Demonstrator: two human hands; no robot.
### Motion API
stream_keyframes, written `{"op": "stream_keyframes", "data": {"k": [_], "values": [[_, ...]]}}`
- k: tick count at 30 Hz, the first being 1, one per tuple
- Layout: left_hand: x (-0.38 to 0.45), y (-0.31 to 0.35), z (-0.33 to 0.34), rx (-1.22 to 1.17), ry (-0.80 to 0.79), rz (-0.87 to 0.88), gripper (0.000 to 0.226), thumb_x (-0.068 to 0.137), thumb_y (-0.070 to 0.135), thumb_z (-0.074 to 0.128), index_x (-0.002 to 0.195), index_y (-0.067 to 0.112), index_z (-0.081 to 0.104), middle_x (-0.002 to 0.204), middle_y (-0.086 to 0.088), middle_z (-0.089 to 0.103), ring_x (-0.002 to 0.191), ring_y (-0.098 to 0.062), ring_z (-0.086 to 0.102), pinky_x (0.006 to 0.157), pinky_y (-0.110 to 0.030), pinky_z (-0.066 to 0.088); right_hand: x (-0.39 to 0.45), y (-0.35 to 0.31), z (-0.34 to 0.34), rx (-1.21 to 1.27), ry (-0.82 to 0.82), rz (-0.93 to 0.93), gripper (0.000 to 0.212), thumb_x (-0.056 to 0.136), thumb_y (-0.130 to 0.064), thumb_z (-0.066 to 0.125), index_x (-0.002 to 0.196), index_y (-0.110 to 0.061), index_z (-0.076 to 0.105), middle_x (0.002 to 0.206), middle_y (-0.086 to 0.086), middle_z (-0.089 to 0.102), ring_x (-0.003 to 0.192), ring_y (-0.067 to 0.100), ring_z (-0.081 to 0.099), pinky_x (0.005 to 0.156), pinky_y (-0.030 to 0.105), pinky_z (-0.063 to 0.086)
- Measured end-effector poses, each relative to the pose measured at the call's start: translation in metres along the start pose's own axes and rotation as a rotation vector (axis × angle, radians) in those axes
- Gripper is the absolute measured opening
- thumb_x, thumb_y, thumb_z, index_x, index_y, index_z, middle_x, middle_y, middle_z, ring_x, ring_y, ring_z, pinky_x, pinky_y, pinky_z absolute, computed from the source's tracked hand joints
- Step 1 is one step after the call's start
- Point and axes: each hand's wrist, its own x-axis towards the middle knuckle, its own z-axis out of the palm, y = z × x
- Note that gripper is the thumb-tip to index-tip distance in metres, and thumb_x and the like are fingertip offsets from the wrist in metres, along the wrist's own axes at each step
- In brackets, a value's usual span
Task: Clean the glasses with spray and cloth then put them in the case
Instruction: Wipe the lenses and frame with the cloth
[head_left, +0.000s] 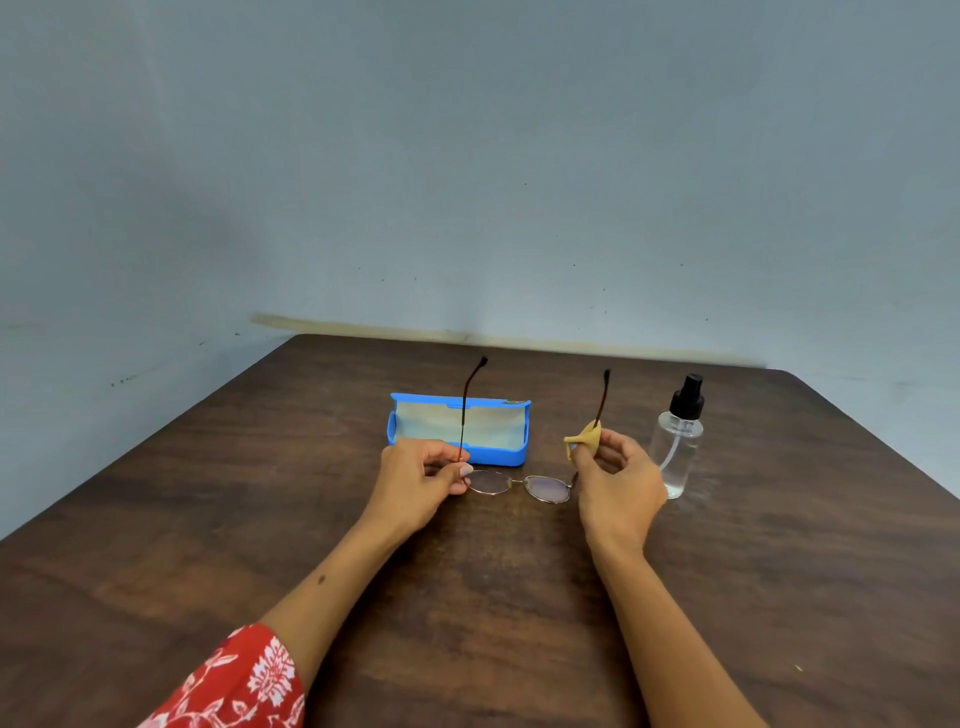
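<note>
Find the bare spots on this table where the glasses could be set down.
Free: the table left of the case, and the near strip right of the right arm. Crowded: the middle, where both hands hold the glasses between case and spray bottle.

Both forearms reach fwd, roughly parallel, wrists straight. Left hand (423, 475) fingers curled, thumb + index pinching glasses (514, 486) at one temple hinge. Right hand (615, 480) fingers curled, pinching cloth (584, 441) round other temple. Left sleeve (234, 686) at elbow.
</note>
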Motion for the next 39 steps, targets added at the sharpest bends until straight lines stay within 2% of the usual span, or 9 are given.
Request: {"op": "stream_keyframes", "data": {"k": [3, 6, 12, 18, 27, 29, 33, 36, 39], "values": [[-0.0012, -0.0016, 0.0007, -0.004, -0.001, -0.001, 0.016, 0.083, 0.002, 0.067, 0.098, 0.004, 0.071, 0.085, -0.007, 0.072, 0.072, -0.011, 0.071, 0.067, -0.016, 0.056, -0.0006, -0.0046, -0.0009, 0.05, 0.032, -0.046, 0.017, 0.079, -0.015, 0.073, 0.095, -0.017, 0.067, 0.078, -0.012, 0.065, 0.071, -0.002, 0.061, 0.066, 0.009, 0.05], [-0.0012, -0.0028, 0.0004, -0.021, 0.0, -0.005, 0.013, 0.082, 0.003, 0.068, 0.095, 0.006, 0.071, 0.085, -0.009, 0.072, 0.074, -0.014, 0.072, 0.068, -0.017, 0.057, -0.0023, -0.0082, -0.0009, 0.052, 0.028, -0.088, 0.021, 0.08, -0.014, 0.072, 0.098, -0.021, 0.065, 0.077, -0.017, 0.063, 0.07, -0.004, 0.06, 0.066, 0.006, 0.048], [-0.0001, -0.002, -0.0006, -0.091, 0.01, -0.047, 0.01, 0.081, 0.002, 0.068, 0.089, 0.009, 0.071, 0.084, -0.011, 0.072, 0.074, -0.015, 0.072, 0.066, -0.018, 0.057, -0.0037, 0.0, -0.0019, -0.116, -0.078, -0.062, 0.017, 0.077, -0.008, 0.071, 0.091, -0.017, 0.067, 0.076, -0.012, 0.064, 0.07, -0.005, 0.059, 0.077, 0.023, 0.052], [-0.0009, -0.0013, -0.0006, -0.089, -0.017, -0.05, 0.009, 0.081, 0.001, 0.069, 0.087, 0.008, 0.07, 0.081, -0.01, 0.071, 0.07, -0.013, 0.072, 0.064, -0.016, 0.056, -0.0018, -0.0076, -0.001, 0.019, 0.039, -0.14, 0.017, 0.081, -0.014, 0.071, 0.097, -0.016, 0.067, 0.077, -0.009, 0.065, 0.069, -0.001, 0.06, 0.068, 0.013, 0.052], [0.0003, -0.0015, -0.0016, -0.17, -0.031, -0.105, 0.011, 0.079, 0.0, 0.07, 0.082, 0.011, 0.069, 0.084, -0.011, 0.071, 0.077, -0.019, 0.072, 0.068, -0.022, 0.059, -0.0021, -0.0001, -0.0017, -0.164, -0.077, -0.061, 0.016, 0.076, -0.011, 0.072, 0.09, -0.016, 0.067, 0.073, -0.014, 0.064, 0.07, -0.001, 0.06, 0.079, 0.028, 0.054], [0.0008, -0.0027, -0.0022, -0.18, -0.041, -0.114, 0.013, 0.079, 0.0, 0.07, 0.08, 0.013, 0.069, 0.085, -0.011, 0.072, 0.078, -0.019, 0.072, 0.07, -0.024, 0.059, -0.0024, -0.0014, -0.0016, -0.156, -0.061, -0.074, 0.016, 0.075, -0.013, 0.072, 0.09, -0.015, 0.068, 0.074, -0.014, 0.064, 0.068, -0.002, 0.06, 0.076, 0.023, 0.053], [0.0019, -0.0044, -0.0019, -0.192, -0.045, -0.13, 0.016, 0.078, 0.0, 0.07, 0.077, 0.015, 0.069, 0.085, -0.011, 0.072, 0.079, -0.02, 0.072, 0.074, -0.028, 0.06, -0.0046, -0.0079, -0.0013, -0.064, 0.011, -0.125, 0.014, 0.078, -0.015, 0.071, 0.091, -0.017, 0.065, 0.072, -0.017, 0.062, 0.065, -0.009, 0.057, 0.061, 0.004, 0.044], [0.0011, -0.0042, -0.0003, -0.184, -0.03, -0.134, 0.017, 0.078, 0.0, 0.07, 0.076, 0.016, 0.068, 0.085, -0.011, 0.072, 0.08, -0.021, 0.072, 0.076, -0.03, 0.059, -0.005, -0.0081, -0.0007, -0.067, 0.012, -0.128, 0.015, 0.078, -0.015, 0.07, 0.092, -0.018, 0.064, 0.072, -0.017, 0.061, 0.065, -0.008, 0.057, 0.062, 0.008, 0.046], [-0.0009, -0.003, 0.0004, -0.18, -0.019, -0.122, 0.018, 0.078, 0.0, 0.07, 0.076, 0.017, 0.068, 0.085, -0.01, 0.071, 0.08, -0.021, 0.072, 0.076, -0.031, 0.059, -0.0044, -0.0023, -0.0008, -0.154, -0.026, -0.097, 0.014, 0.079, -0.016, 0.069, 0.092, -0.015, 0.064, 0.07, -0.017, 0.059, 0.067, 0.0, 0.058, 0.07, 0.021, 0.048]]}}
